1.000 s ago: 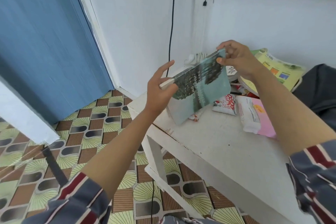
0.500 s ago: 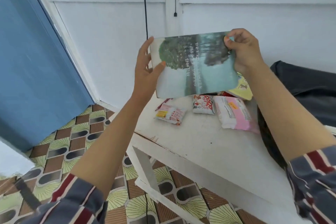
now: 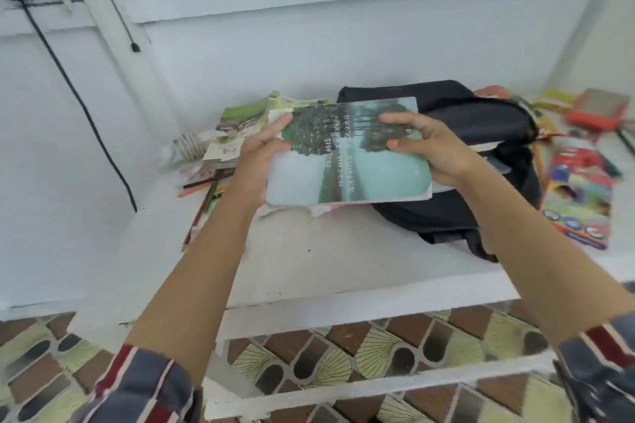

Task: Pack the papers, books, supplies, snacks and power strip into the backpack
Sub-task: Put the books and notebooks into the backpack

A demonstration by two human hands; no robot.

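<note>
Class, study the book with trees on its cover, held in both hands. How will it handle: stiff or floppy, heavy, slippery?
The book probably bends a little: it looks a thin softcover, yet it spans flat between the left hand and right hand. Likely light, as edge grips alone carry it. Its smooth-looking cover may slide easily into the backpack.

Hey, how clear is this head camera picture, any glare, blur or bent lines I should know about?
Head view: the light is soft and even, with no glare on the book gripped by the left hand and right hand; its cover is fairly sharp. Head view, right edge: the colourful packet smears with blur. Head view: wide-angle distortion bows the table edge and the wall ledge.
</note>
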